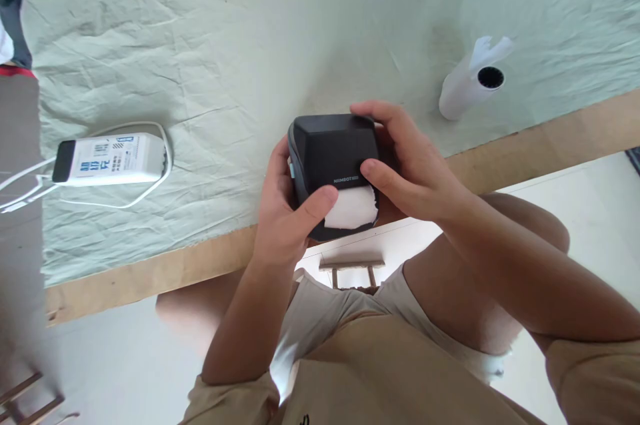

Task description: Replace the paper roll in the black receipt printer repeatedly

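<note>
I hold a small black label printer [333,158] with both hands over the table's front edge. My left hand [283,211] wraps its left side, thumb pressed on the front by the paper slot. My right hand [407,161] grips its right side and top, thumb resting just above a torn strip of white paper [351,209] that sticks out of the slot. Both hands are closed around the printer.
A pale green wrinkled cloth [225,45] covers the wooden table [150,275]. A white power bank [110,159] with a white cable lies at the left. A white paper roll [470,81] lies at the right. Another person's clothing shows at the top left corner.
</note>
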Available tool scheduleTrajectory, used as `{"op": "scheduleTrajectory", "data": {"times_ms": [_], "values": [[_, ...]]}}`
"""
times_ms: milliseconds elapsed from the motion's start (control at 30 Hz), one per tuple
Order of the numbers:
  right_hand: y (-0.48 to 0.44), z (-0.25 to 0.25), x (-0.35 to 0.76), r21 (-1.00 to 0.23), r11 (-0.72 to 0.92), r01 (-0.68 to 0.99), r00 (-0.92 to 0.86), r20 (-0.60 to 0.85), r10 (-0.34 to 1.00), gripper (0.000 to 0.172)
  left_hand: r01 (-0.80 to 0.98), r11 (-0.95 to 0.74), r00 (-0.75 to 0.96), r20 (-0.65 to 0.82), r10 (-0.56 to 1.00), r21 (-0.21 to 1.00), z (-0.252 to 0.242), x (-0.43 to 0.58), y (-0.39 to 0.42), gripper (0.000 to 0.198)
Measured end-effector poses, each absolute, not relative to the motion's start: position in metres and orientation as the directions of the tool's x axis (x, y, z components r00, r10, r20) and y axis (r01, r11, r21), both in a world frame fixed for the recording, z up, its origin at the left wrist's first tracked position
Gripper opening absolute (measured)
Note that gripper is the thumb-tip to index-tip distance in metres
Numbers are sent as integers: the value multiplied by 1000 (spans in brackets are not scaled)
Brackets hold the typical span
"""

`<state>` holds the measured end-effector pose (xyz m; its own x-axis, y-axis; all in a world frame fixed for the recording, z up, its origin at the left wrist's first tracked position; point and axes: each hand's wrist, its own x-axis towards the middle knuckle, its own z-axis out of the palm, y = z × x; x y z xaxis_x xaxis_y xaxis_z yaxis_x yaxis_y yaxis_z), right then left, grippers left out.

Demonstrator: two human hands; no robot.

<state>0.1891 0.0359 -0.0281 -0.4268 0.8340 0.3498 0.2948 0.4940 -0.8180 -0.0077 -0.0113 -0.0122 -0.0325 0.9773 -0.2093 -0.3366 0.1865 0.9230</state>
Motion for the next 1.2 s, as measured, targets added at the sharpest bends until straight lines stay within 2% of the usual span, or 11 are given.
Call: {"op": "scheduleTrajectory", "data": {"times_ms": [200, 300, 500, 667, 833, 933, 1033, 1067, 1200], "values": [[43, -30, 188, -828, 502, 249, -487, 341, 804, 46, -392, 185, -37, -216, 976, 901, -6, -2, -12, 30], [45, -32, 187, -810, 527, 259, -494, 358, 793, 47, -401, 176, -38, -209, 977, 899, -6, 0, -11, 23], [49, -34, 190, -808, 516, 285, -485, 343, 804, 51, -356, 142, -130, -200, 971, 924, -4, 6, -9, 22], [49, -31, 191, -832, 469, 296, -480, 295, 826, 52, -379, 130, -65, -167, 984, 916, -10, 3, -13, 24], [48, -26, 189, -822, 473, 318, -474, 294, 830, 70, -436, 52, -37, -75, 996, 898, -19, 1, -13, 20], [47, -22, 188, -803, 476, 360, -461, 290, 839, 75, -478, 68, -13, -85, 996, 876, -19, 3, -11, 15], [45, -19, 186, -780, 495, 383, -456, 307, 836, 71, -530, 70, -1, -83, 997, 845, -16, 5, -9, 14], [45, -18, 185, -773, 502, 387, -456, 313, 834, 69, -529, 79, 50, -61, 997, 845, -16, 4, -9, 16], [45, -19, 185, -760, 465, 454, -430, 271, 862, 60, -501, 128, 26, -133, 991, 856, -16, 2, -8, 16]]}}
